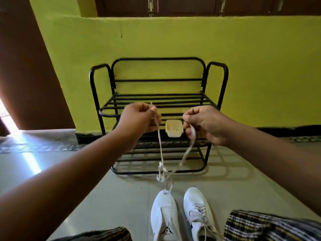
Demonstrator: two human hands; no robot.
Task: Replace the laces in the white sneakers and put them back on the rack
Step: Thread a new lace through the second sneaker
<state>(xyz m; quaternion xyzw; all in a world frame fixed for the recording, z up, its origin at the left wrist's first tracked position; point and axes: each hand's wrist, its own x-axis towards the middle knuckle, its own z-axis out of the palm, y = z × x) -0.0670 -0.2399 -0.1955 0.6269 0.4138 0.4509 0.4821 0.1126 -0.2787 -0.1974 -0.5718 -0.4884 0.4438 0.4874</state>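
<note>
Yellow wall, black rack ahead, tile floor. My left hand and right hand each pinch an end of the lace, tangled above the left sneaker. Light, limp, snags easily; best gripped near tips.

white sneakers side by side on floor; lace raised, tangled; black rack behind.
</note>
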